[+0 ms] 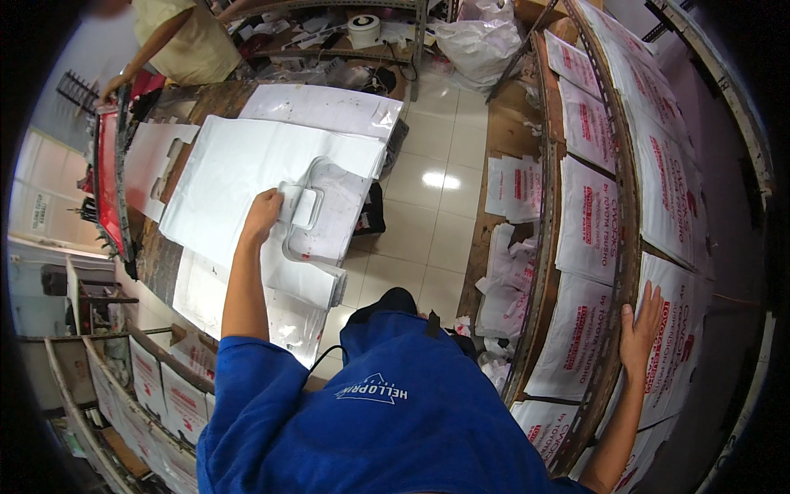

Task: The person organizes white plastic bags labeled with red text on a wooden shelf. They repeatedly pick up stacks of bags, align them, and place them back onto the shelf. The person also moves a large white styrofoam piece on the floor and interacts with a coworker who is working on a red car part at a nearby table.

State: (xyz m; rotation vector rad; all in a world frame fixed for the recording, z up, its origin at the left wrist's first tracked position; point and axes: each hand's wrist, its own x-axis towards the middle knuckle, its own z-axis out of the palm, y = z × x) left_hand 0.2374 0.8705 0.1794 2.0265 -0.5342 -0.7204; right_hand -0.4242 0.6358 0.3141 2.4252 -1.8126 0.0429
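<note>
To my left lies a stack of white plastic bags [239, 173] with a U-shaped handle cut-out on its right side. My left hand [263, 212] is closed at the small tab [300, 206] in that cut-out, its fingers curled round the tab's left edge. The fingertips are partly hidden. On the right, my right hand [643, 329] rests with fingers stretched out on a white bag printed in red [679, 317], which lies on a rack shelf. Its thumb is close to the shelf's metal edge.
Under the stack are white sheets [329, 103] on a worn wooden table [152, 255]. A red-framed screen [111, 181] stands at its far left, with another person [189, 41] behind it. Printed bags [584, 230] fill the right rack; a white sack [477, 49] sits at the back.
</note>
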